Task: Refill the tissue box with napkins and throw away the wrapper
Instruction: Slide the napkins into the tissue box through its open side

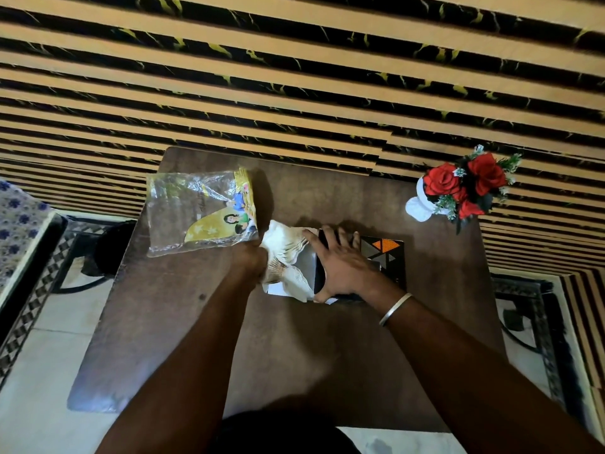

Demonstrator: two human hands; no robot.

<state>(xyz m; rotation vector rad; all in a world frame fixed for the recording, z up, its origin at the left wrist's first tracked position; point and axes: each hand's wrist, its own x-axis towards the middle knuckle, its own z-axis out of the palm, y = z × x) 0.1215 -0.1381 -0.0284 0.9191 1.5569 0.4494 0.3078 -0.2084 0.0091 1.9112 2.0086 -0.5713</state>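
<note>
A black tissue box [388,257] with orange and grey triangles lies on its side on the brown table [294,355], its open end facing left. My right hand [340,267] is clamped over the box's open end. A stack of white napkins [288,257] sits at that opening, bunched and partly fanned. My left hand [250,260] is closed on the left side of the napkins. The clear and yellow plastic wrapper [199,211] lies flat on the table to the left, just above my left hand.
A white vase with red roses [458,188] stands at the table's far right corner. A striped black and tan wall runs behind the table. A dark stool [111,247] sits on the floor at left, a black metal frame [530,309] at right.
</note>
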